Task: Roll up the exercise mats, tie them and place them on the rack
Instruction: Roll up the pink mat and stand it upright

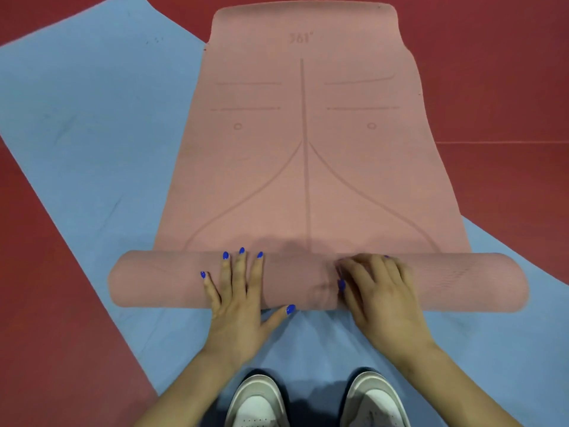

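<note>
A smooth dark-red floor (492, 87) fills the view; a pair of white-and-grey sneakers (317, 402) stands at its near edge.
</note>
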Action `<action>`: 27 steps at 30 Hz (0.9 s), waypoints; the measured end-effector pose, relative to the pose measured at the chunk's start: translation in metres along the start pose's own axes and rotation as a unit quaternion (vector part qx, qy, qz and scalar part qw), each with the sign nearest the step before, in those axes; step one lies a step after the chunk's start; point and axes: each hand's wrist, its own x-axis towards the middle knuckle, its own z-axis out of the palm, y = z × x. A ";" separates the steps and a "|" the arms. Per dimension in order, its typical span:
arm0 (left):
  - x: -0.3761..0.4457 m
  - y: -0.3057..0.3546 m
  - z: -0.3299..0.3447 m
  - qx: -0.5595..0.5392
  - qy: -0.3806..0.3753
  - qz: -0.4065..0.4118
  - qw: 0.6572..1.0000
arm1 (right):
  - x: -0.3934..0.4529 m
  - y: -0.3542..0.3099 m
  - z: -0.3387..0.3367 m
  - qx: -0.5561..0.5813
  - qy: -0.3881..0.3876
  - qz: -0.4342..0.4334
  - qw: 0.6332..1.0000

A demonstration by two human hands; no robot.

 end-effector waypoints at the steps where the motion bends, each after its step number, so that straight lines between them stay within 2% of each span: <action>1: 0.003 -0.001 -0.001 -0.004 0.000 0.006 1.000 | -0.007 -0.005 0.001 0.005 0.011 0.000 1.000; 3: 0.012 -0.002 -0.004 -0.012 -0.012 0.014 1.000 | -0.021 -0.013 0.004 0.012 0.014 0.009 1.000; 7: 0.037 -0.003 -0.027 -0.048 0.001 0.008 0.999 | -0.030 -0.017 0.014 -0.036 -0.044 0.028 0.998; 10: 0.058 -0.010 -0.050 -0.145 -0.076 0.008 0.986 | -0.018 -0.014 0.022 -0.119 -0.119 0.012 0.986; 13: 0.064 -0.022 -0.065 -0.181 -0.039 0.049 0.981 | 0.004 -0.015 0.024 -0.156 -0.175 0.017 0.972; 18: 0.049 -0.029 -0.057 -0.074 0.040 0.123 0.989 | 0.058 -0.005 0.030 -0.142 -0.233 0.039 0.961; 21: 0.044 -0.027 -0.043 -0.015 0.019 0.132 0.991 | 0.087 0.000 0.028 -0.160 -0.297 0.039 0.940; 24: 0.055 -0.027 -0.035 0.009 0.006 0.123 0.992 | 0.109 0.003 0.028 -0.138 -0.394 0.065 0.906; 27: 0.077 -0.028 -0.035 0.029 0.005 0.125 0.992 | 0.128 0.014 0.028 -0.063 -0.388 0.071 0.917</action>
